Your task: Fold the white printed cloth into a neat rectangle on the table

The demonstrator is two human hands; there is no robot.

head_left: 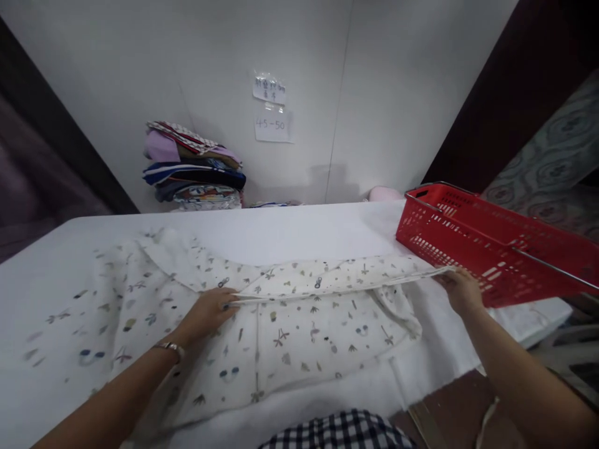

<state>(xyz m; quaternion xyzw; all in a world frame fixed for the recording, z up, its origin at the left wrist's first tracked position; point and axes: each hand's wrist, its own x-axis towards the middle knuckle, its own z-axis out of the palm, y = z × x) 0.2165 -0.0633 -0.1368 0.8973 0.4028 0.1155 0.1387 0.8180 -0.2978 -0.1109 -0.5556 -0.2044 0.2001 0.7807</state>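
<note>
A thin white cloth (299, 349) printed with small palm trees, shells and sunglasses lies spread over the white table. Its layered edges run as a taut strip between my two hands. On the left, my left hand (218, 310) is closed on these edges near the middle of the cloth, its fingertips partly tucked out of sight. At the far right end, my right hand (461, 290) pinches the corner of the strip, beside the red basket. The left part of the cloth lies loose and wrinkled.
A red plastic basket (496, 243) with metal handles stands at the table's right end. Folded fabrics (194, 168) are stacked against the back wall, below and left of two paper notes (270, 109). The white table (290, 231) has its front edge close to my body.
</note>
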